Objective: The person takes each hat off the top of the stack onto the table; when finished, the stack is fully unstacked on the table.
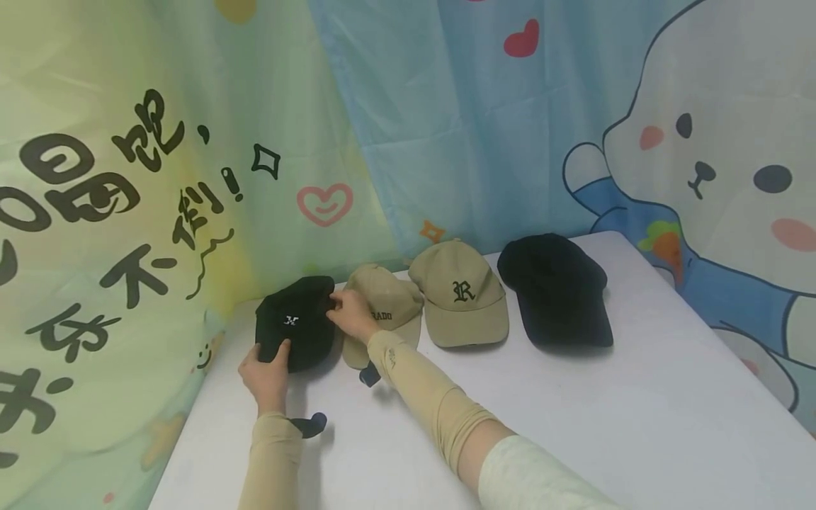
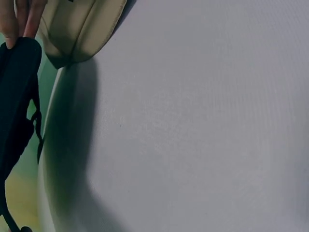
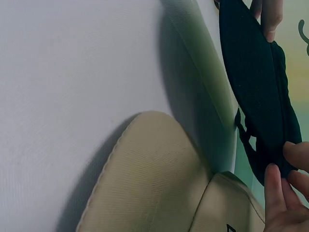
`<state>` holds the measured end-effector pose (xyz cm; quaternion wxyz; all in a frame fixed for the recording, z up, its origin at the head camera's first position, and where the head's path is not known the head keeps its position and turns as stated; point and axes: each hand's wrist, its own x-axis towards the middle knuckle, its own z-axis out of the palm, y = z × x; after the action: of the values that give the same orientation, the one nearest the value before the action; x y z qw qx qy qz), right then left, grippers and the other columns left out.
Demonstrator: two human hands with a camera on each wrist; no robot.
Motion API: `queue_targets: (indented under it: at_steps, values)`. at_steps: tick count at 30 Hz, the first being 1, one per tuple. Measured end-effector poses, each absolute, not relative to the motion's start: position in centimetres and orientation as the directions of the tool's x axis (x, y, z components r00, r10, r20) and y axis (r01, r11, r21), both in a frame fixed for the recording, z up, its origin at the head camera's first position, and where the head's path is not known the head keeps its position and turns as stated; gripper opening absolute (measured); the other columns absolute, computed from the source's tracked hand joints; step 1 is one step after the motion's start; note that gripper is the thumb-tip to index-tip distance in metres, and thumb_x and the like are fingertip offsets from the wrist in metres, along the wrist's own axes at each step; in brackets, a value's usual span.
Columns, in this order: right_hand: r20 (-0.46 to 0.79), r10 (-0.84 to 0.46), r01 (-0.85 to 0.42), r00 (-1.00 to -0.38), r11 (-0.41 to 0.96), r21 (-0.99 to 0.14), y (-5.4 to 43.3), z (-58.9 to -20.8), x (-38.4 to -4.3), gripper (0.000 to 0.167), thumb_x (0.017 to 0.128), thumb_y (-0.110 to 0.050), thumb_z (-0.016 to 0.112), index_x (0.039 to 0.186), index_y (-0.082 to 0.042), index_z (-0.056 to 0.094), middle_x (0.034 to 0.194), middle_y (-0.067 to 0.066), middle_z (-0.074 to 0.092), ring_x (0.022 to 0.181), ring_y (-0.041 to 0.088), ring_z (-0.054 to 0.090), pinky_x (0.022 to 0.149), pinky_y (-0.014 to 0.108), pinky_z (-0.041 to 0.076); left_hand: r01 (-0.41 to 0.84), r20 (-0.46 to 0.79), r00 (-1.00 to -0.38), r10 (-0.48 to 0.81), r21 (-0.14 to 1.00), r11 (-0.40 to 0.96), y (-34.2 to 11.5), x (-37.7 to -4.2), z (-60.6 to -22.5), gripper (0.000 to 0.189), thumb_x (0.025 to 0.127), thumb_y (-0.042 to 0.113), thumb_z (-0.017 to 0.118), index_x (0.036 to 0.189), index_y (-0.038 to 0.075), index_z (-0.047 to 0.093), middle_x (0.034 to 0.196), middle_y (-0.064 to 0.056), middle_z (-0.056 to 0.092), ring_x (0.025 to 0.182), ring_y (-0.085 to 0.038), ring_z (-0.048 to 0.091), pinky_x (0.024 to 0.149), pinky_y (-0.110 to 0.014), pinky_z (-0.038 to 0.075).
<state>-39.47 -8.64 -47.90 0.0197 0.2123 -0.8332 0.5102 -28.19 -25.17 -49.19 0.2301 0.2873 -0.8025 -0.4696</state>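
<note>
A black cap with a small white mark on its front is held at the left end of the table, tilted up. My left hand grips its lower front edge, thumb on the front. At its upper right side my right hand pinches the fabric. In the right wrist view the cap stands apart from the table, and the right hand's fingers hold one end. Partly behind my right hand sits a beige cap with dark lettering. The left wrist view shows just part of the black cap.
Right of these, a beige cap with a dark R and a plain black cap stand in a row along the back of the white table. Printed curtains hang behind and to the left. Dark camera mounts project from both wrists.
</note>
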Motion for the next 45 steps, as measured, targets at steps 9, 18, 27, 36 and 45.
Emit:
queue_targets:
  at_steps: [9, 18, 27, 36, 45]
  values:
    - [0.230, -0.404, -0.411, -0.885, 0.452, -0.792, -8.6, -48.3, -39.1, 0.046, 0.088, -0.006, 0.072, 0.130, 0.009, 0.058, 0.069, 0.001, 0.056, 0.056, 0.007, 0.049, 0.055, 0.017, 0.040, -0.267, 0.098, -0.731, -0.676, 0.870, 0.415, -25.3, -28.0, -49.8, 0.076, 0.089, 0.034, 0.073, 0.143, -0.010, 0.042, 0.143, -0.035, 0.032, 0.137, -0.048, 0.028, 0.114, -0.051, 0.021]
    - [0.147, -0.453, -0.381, -0.879, 0.485, -0.787, -8.5, -48.9, -38.8, 0.056, 0.090, -0.013, 0.072, 0.136, 0.011, 0.050, 0.130, 0.022, 0.059, 0.116, 0.028, 0.060, 0.095, 0.030, 0.047, -0.295, 0.082, -0.746, -0.661, 0.849, 0.438, -25.0, -27.9, -50.2, 0.075, 0.090, 0.032, 0.072, 0.141, -0.013, 0.041, 0.141, -0.039, 0.033, 0.136, -0.051, 0.028, 0.114, -0.053, 0.021]
    - [0.092, -0.494, -0.369, -0.864, 0.499, -0.784, -8.5, -49.2, -38.7, 0.064, 0.089, -0.018, 0.073, 0.140, 0.011, 0.046, 0.140, 0.024, 0.051, 0.129, 0.032, 0.050, 0.105, 0.034, 0.040, -0.295, 0.102, -0.763, -0.639, 0.823, 0.485, -24.9, -28.4, -50.8, 0.073, 0.090, 0.028, 0.071, 0.139, -0.016, 0.040, 0.137, -0.042, 0.034, 0.133, -0.054, 0.030, 0.111, -0.057, 0.024]
    - [0.019, -0.527, -0.328, -0.850, 0.500, -0.802, -8.5, -49.6, -38.2, 0.074, 0.089, -0.024, 0.074, 0.145, 0.009, 0.039, 0.146, 0.023, 0.045, 0.134, 0.032, 0.045, 0.107, 0.035, 0.038, -0.259, 0.139, -0.773, -0.619, 0.821, 0.508, -24.1, -28.8, -51.3, 0.068, 0.090, 0.022, 0.070, 0.137, -0.018, 0.042, 0.137, -0.039, 0.034, 0.132, -0.053, 0.031, 0.111, -0.056, 0.025]
    - [-0.005, -0.539, -0.344, -0.842, 0.545, -0.765, -8.4, -48.9, -37.7, 0.074, 0.094, -0.029, 0.067, 0.148, 0.008, 0.034, 0.150, 0.023, 0.040, 0.137, 0.032, 0.041, 0.109, 0.034, 0.035, -0.253, 0.163, -0.794, -0.586, 0.788, 0.561, -23.7, -29.1, -51.5, 0.068, 0.090, 0.024, 0.069, 0.137, -0.017, 0.042, 0.138, -0.040, 0.031, 0.130, -0.055, 0.030, 0.108, -0.060, 0.026]
